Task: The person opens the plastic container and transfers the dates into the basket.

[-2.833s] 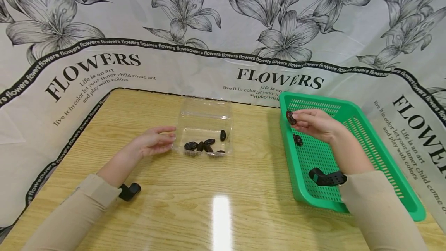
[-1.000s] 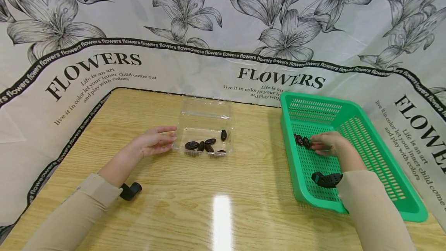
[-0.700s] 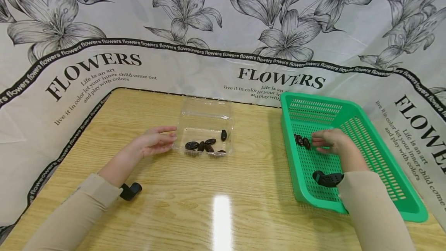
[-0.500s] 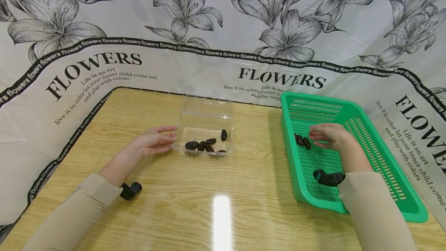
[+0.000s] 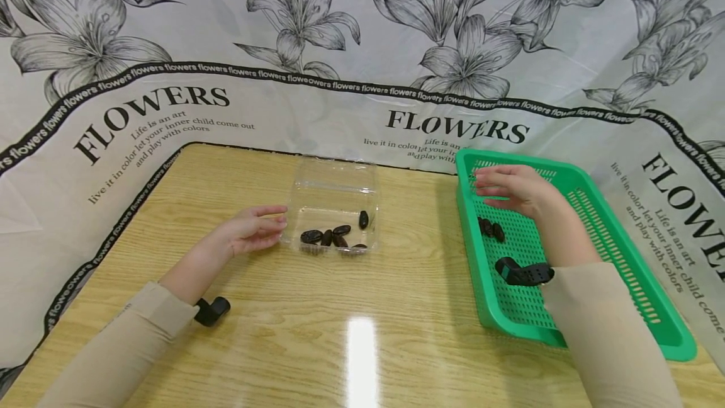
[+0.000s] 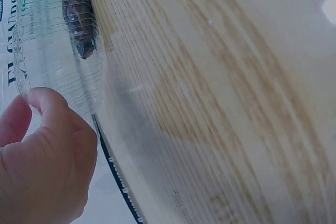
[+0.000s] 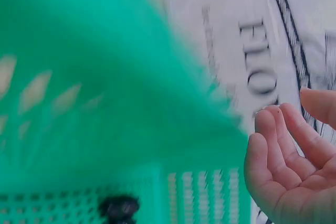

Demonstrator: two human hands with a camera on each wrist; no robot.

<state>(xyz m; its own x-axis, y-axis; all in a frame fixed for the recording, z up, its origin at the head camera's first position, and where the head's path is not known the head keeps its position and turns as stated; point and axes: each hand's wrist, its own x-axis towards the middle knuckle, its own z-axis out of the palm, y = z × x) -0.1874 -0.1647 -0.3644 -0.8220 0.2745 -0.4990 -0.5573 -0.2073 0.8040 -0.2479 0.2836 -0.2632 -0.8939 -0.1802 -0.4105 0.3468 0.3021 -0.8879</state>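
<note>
A clear plastic clamshell box [image 5: 334, 200] stands with its lid up on the wooden table, several dark brown dates [image 5: 311, 237] inside. My left hand [image 5: 249, 230] touches the box's left side with relaxed fingertips. In the left wrist view, the thumb and a finger meet the edge of the clear box [image 6: 58, 66]. My right hand [image 5: 518, 189] hovers over the left part of the green basket [image 5: 472, 269], fingers loosely extended and nothing between them. Below it, a small group of dates [image 5: 490, 228] lies on the basket floor by the left wall. In the right wrist view the dates are blurred.
The pale wooden table [image 5: 283, 332] spreads between the box and the basket, with a bright light reflection. A white cloth [image 5: 317, 112] printed with flowers stands behind. Each wrist wears a black strap mount, including one at my right wrist [image 5: 523, 271].
My right hand held a date above the basket, lowered it beside the other dates and let go. It has since risen and moved left and away from me. The left hand has stayed put.
</note>
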